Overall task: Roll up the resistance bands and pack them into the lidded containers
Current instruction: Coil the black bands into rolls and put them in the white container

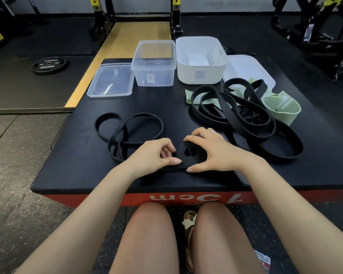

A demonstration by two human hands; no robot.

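Note:
A black resistance band coiled into a roll (194, 155) lies near the front of the black padded box top (71, 155). My left hand (156, 153) pinches its left side and my right hand (208, 149) curls round its right side. The band's loose length (131, 131) loops off to the left. A heap of black bands (243, 113) lies at the right, with pale green bands (283, 109) among it. At the back stand an open clear container (153, 62) and an open white container (201, 60).
A clear lid (110, 80) lies flat left of the clear container, and a white lid (247, 70) right of the white one. The box's red front edge (107, 198) is close to my knees. A weight plate (49, 65) lies on the floor at the far left.

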